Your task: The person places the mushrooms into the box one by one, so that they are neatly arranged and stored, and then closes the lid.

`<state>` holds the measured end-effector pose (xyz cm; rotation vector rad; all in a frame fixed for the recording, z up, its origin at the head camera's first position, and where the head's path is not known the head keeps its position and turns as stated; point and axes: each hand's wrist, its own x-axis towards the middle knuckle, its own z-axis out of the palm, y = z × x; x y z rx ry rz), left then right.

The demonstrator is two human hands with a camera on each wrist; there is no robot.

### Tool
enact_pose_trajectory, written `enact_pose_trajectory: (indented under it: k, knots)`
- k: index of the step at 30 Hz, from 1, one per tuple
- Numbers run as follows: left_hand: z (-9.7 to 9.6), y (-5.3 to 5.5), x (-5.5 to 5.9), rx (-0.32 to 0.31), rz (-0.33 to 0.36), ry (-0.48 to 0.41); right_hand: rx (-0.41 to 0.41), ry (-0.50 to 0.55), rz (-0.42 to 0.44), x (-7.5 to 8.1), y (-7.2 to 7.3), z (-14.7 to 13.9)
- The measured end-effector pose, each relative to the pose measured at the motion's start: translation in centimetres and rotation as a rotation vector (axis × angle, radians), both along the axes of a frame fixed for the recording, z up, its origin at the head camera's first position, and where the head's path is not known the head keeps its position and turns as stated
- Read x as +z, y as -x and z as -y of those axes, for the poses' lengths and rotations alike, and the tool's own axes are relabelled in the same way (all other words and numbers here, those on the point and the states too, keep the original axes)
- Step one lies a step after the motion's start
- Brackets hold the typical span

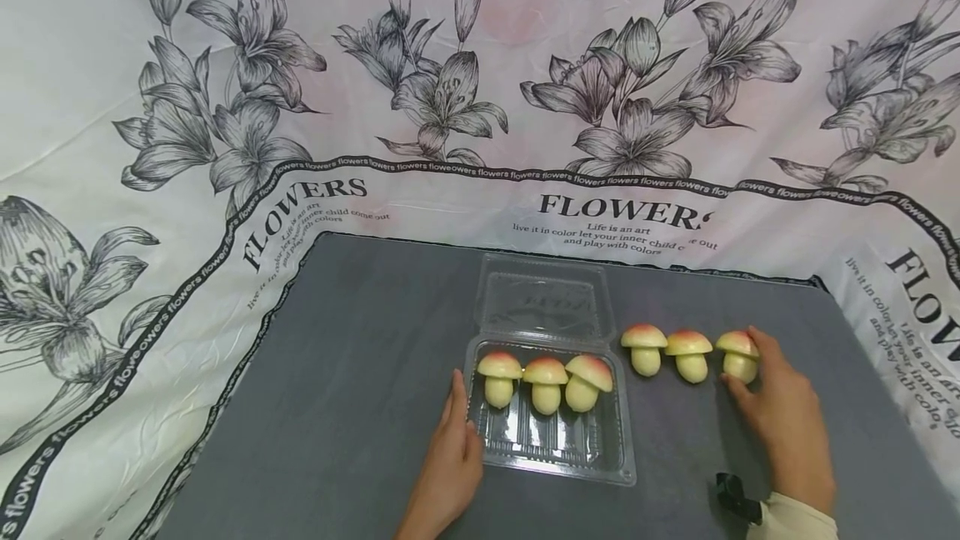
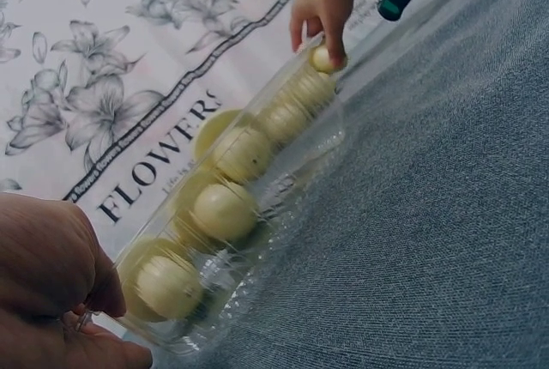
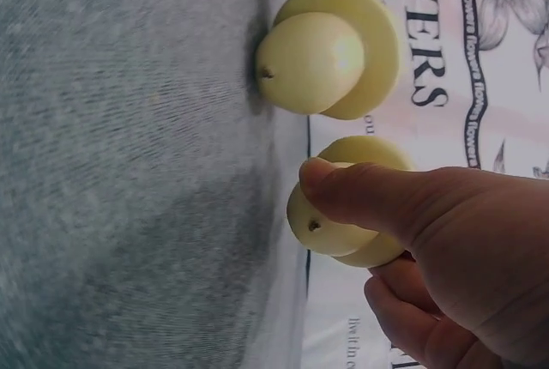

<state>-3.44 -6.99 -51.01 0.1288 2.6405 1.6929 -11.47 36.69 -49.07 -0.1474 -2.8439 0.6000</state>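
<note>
Three toy mushrooms, one of them the middle mushroom, lie in a row in the back part of a clear plastic box. The box's hinged lid is folded back flat on the table. At the box's left side, my left hand pinches the rim between thumb and fingers. To the right of the box sits another row of three mushrooms. My right hand grips the rightmost mushroom, thumb on its stem and fingers behind the cap. Beside it are the middle one and the left one.
A dark grey cloth covers the table. Behind and at the sides hangs a white sheet with flower prints and lettering. The right wrist wears a dark strap below a pale sleeve.
</note>
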Motion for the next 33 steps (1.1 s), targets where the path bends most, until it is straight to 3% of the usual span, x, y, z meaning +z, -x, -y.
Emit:
enact_pose_trajectory:
  k: [12,18,33]
  knots:
    - [0.0,0.2,-0.3,-0.005,-0.001,-0.003,-0.029,0.011,-0.106,2.2,-0.9,1.3]
    - [0.0,0.2,-0.1,-0.015,0.019,-0.012,-0.034,-0.003,-0.112,3.4,-1.1,2.4]
    - [-0.1,0.2,-0.1,-0.009,0.023,-0.025,0.031,-0.004,-0.173,5.5,-2.0,6.1]
